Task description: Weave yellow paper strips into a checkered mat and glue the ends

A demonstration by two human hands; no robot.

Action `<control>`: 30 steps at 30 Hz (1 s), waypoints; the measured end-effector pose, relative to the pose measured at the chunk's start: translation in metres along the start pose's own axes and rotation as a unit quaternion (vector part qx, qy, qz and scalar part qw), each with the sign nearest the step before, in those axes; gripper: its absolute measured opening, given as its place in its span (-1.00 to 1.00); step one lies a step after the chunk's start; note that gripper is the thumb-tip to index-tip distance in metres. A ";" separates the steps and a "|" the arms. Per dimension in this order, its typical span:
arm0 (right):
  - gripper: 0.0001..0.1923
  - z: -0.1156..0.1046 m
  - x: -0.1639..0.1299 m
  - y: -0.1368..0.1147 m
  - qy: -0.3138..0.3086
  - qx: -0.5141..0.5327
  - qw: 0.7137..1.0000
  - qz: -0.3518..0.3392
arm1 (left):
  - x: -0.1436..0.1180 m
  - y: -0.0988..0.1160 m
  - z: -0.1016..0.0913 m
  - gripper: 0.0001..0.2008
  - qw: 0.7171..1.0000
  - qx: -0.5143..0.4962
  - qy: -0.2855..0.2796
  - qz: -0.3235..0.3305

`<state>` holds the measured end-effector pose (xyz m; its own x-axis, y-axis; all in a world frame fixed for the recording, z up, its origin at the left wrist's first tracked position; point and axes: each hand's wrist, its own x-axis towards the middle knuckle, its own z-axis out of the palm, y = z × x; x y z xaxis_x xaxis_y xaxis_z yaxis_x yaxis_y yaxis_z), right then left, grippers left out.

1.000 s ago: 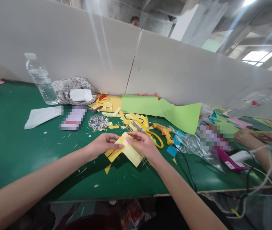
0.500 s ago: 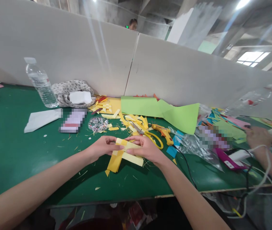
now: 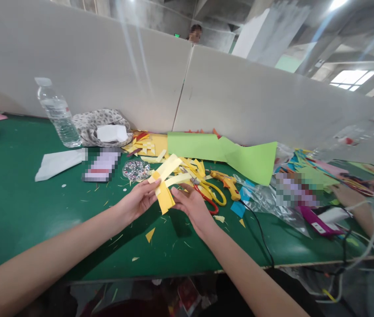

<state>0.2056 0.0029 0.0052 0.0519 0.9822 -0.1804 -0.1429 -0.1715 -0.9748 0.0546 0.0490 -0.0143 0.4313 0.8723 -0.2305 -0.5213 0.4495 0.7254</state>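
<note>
No legible text anywhere.

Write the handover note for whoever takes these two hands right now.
Left hand: pinching the woven yellow paper strips, lifted off the green table.
Right hand: fingers at the lower right edge of the strips, touching them.
Nearby: yellow-handled scissors and glue gun lie just right of the hands; yellow offcuts behind.
Done: several strips are crossed over each other.
Left: loose ends stick out unsecured.
</note>
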 end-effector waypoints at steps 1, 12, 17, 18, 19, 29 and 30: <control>-0.44 0.002 -0.002 0.001 -0.002 0.000 1.000 0.000 | -0.001 -0.001 0.002 -0.89 1.000 -0.004 -0.007 0.003; -0.64 0.006 -0.013 0.004 -0.009 -0.138 0.977 -0.160 | -0.012 -0.014 0.008 -0.84 0.996 0.063 -0.067 -0.009; -0.66 0.000 -0.007 0.007 0.063 -0.134 0.980 -0.130 | -0.012 -0.016 0.009 -0.84 0.994 0.070 -0.065 -0.058; -0.66 -0.002 -0.005 0.007 0.078 -0.134 0.980 -0.122 | -0.012 -0.015 0.009 -0.83 0.992 0.074 -0.068 -0.072; -0.66 -0.004 -0.004 0.007 0.088 -0.137 0.980 -0.118 | -0.012 -0.014 0.009 -0.83 0.991 0.078 -0.074 -0.085; -0.70 -0.011 -0.008 -0.001 0.053 -0.299 0.937 -0.170 | -0.008 -0.007 0.003 -0.86 0.985 0.116 -0.058 -0.115; -0.70 -0.011 -0.008 0.000 0.052 -0.306 0.934 -0.174 | -0.008 -0.007 0.003 -0.87 0.985 0.123 -0.061 -0.109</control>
<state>0.2160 -0.0054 0.0056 0.0907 0.9793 0.1807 0.4918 0.1138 -0.8632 0.0571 0.0380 -0.0151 0.6053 0.7246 -0.3295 -0.2191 0.5497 0.8061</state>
